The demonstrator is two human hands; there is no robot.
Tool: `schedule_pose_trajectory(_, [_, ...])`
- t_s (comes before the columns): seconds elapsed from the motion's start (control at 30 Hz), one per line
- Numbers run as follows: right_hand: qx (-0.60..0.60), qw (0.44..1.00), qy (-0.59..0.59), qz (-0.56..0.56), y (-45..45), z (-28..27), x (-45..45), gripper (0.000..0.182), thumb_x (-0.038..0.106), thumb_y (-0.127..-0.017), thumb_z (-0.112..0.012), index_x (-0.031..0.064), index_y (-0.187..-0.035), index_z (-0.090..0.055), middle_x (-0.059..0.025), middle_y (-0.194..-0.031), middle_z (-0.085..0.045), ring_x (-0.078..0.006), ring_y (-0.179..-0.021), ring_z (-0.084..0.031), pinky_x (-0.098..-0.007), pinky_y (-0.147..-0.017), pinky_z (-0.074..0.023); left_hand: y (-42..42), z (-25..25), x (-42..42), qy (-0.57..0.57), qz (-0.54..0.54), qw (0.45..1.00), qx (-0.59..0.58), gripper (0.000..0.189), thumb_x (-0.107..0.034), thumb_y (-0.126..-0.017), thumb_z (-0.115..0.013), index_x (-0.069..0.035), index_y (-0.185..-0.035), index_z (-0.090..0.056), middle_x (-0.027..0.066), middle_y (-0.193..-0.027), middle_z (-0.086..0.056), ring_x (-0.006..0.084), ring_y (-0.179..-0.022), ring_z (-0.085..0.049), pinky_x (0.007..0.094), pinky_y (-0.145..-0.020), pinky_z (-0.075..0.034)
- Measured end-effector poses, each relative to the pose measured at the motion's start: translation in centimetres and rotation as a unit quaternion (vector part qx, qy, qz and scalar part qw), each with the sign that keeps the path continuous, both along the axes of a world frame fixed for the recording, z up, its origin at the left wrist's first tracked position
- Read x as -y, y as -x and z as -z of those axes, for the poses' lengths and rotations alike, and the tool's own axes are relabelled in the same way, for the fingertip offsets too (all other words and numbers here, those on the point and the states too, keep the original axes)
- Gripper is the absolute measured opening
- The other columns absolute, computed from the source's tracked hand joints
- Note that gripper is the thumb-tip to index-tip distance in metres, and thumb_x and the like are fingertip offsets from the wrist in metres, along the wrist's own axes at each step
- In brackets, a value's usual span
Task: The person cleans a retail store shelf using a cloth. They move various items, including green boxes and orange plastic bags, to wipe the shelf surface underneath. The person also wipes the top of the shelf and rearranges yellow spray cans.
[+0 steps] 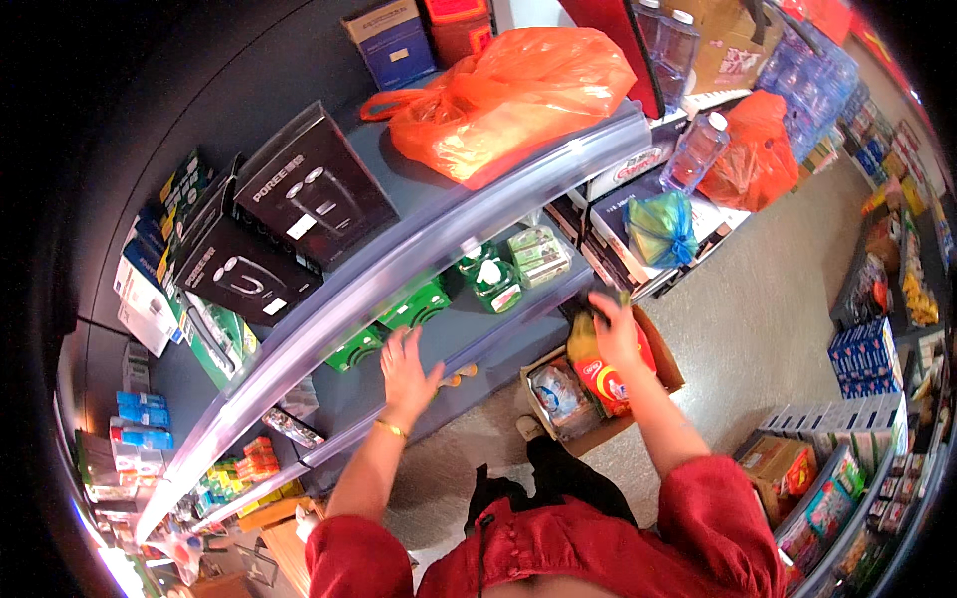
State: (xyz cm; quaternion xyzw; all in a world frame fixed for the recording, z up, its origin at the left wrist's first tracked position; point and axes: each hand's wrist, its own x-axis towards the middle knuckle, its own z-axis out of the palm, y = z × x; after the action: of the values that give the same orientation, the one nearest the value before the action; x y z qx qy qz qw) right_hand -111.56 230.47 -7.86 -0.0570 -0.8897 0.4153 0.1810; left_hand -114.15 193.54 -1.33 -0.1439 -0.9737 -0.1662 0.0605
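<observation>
My left hand (407,377), fingers spread and holding nothing, is over the front of the lower shelf (478,336), near green boxes (415,303). Bottles with green labels (497,285) and a wrapped pack (540,256) stand farther right on that shelf. My right hand (614,329) is above an open cardboard carton (665,351), at the top of a yellow and red package (607,377). A dark thing (598,300) shows at its fingers; whether the hand grips it or the package cannot be told. A clear plastic-wrapped item (557,392) lies in the carton's left part.
An orange plastic bag (516,97) and black boxes (314,187) stand on the upper shelf, whose clear front rail (419,224) curves across. Beyond the carton are stacked boxes with a blue-green bag (662,228) and a clear bottle (695,153). Stocked shelves (830,493) line the right.
</observation>
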Motion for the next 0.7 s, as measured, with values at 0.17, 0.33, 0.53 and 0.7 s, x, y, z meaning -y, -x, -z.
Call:
schedule_pose_trajectory(0.17, [0.227, 0.949, -0.213, 0.041, 13.0, -5.6, 0.3, 0.042, 0.033, -0.083, -0.066, 0.0095, -0.118, -0.06, -0.0295, -0.123, -0.049, -0.0385, -0.111, -0.054, -0.0385, -0.087, -0.0498, -10.2, 1.7, 0.3, -0.025, -0.042, 0.996, 0.079, 0.073, -0.021, -0.07, -0.076, -0.004, -0.131, -0.04, 0.0187, -0.132, -0.035, 0.0395, -0.119, -0.037, 0.0488, -0.102, -0.031])
schedule_pose_trajectory(0.33, [0.358, 0.824, -0.397, -0.185, 17.9, -0.4, -0.2, 0.061, 0.049, -0.082, -0.066, 0.0052, -0.123, -0.056, -0.0223, -0.135, -0.045, -0.0303, -0.116, -0.054, -0.0389, -0.087, -0.0514, -19.5, 4.0, 1.2, -0.039, -0.139, 0.981, 0.127, 0.07, -0.022, -0.07, -0.076, -0.004, -0.129, -0.042, 0.0194, -0.131, -0.036, 0.04, -0.121, -0.036, 0.0483, -0.103, -0.03])
schedule_pose_trajectory(0.53, [0.116, 0.93, -0.323, -0.129, 16.6, 2.1, -2.3, 0.012, 0.027, -0.081, -0.061, 0.0186, -0.081, -0.069, -0.016, -0.107, -0.058, -0.0352, -0.092, -0.061, -0.0435, -0.078, -0.0512, -29.7, 5.4, -2.3, -0.069, -0.226, 0.961, 0.146, 0.064, -0.02, -0.073, -0.075, -0.007, -0.127, -0.044, 0.0202, -0.129, -0.038, 0.039, -0.12, -0.037, 0.048, -0.103, -0.031])
schedule_pose_trajectory(0.7, [-0.056, 0.974, -0.196, -0.1, 13.4, -2.2, -3.9, 0.014, 0.023, -0.081, -0.065, 0.0133, -0.09, -0.07, -0.0202, -0.101, -0.057, -0.0383, -0.092, -0.059, -0.0434, -0.079, -0.0494, -32.0, 6.6, -10.5, -0.199, -0.229, 0.945, 0.125, 0.053, -0.019, -0.078, -0.072, -0.005, -0.123, -0.048, 0.0159, -0.124, -0.045, 0.0339, -0.118, -0.043, 0.0451, -0.1, -0.036])
